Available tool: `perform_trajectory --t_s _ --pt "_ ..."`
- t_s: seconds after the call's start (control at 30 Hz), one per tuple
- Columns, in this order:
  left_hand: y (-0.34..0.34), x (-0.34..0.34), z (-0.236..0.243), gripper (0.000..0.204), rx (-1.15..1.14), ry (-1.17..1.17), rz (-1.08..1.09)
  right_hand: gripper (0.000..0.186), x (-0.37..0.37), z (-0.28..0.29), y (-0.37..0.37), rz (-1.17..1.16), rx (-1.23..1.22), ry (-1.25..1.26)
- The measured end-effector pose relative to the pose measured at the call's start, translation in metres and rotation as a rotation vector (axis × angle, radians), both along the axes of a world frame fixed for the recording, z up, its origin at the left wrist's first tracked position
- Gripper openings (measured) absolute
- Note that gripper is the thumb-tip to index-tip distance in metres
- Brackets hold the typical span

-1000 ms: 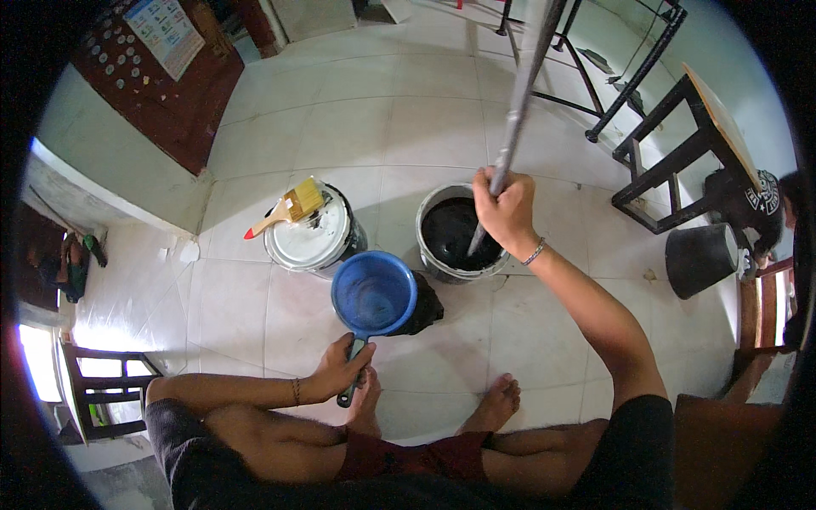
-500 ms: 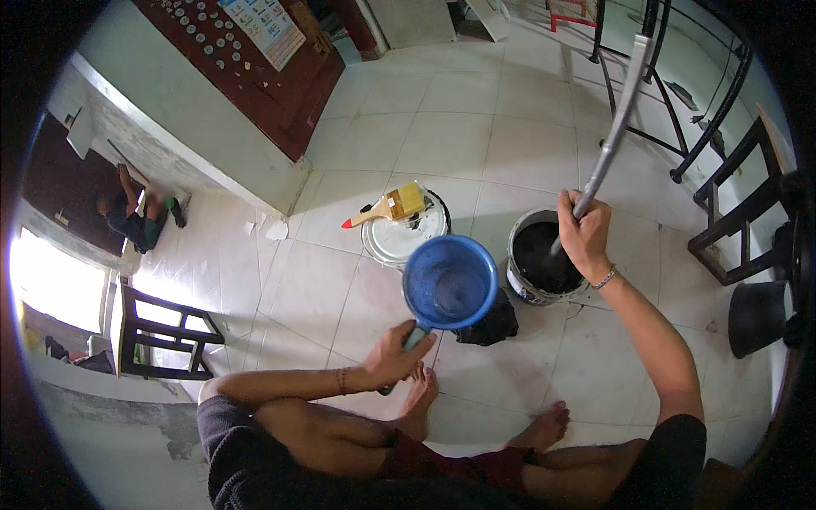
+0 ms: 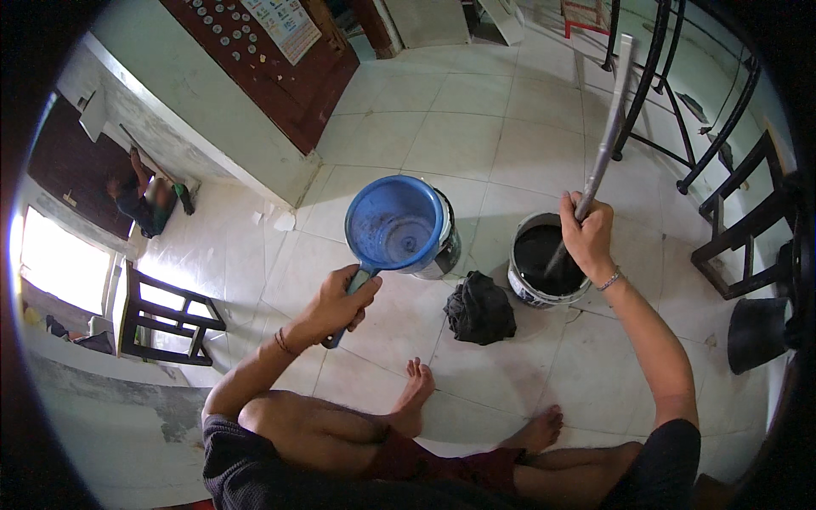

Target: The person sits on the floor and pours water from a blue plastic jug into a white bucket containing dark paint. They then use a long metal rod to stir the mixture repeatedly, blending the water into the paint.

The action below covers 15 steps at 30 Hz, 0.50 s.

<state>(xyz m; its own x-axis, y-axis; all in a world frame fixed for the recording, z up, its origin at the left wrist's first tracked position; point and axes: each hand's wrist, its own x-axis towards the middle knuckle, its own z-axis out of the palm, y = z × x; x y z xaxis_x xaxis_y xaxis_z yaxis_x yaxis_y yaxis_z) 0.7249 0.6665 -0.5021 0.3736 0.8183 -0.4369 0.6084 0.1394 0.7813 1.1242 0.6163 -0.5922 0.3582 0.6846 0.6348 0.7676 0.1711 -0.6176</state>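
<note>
Apparently midway, I'd say: right hand (image 3: 586,228) grips the stick (image 3: 607,140), lower end in dark contents (image 3: 535,255) of the open bucket (image 3: 546,298), stirring seems unfinished; left hand (image 3: 334,303) clutches the blue dipper (image 3: 367,231), about empty-looking, left of that bucket.

dipper (image 3: 396,226) shifted left, black bundle (image 3: 480,309) unobscured (fully)
</note>
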Motion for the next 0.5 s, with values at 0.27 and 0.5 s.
perform_trajectory --t_s 0.27,0.5 --pt "0.020 0.005 -0.011 0.034 -0.034 0.009 -0.032 0.045 0.011 0.002 0.006 -0.008 0.192 -0.231" --pt "0.036 0.003 -0.021 0.028 -0.045 0.016 -0.035 0.044 0.001 -0.001 0.005 -0.015 0.080 0.166"
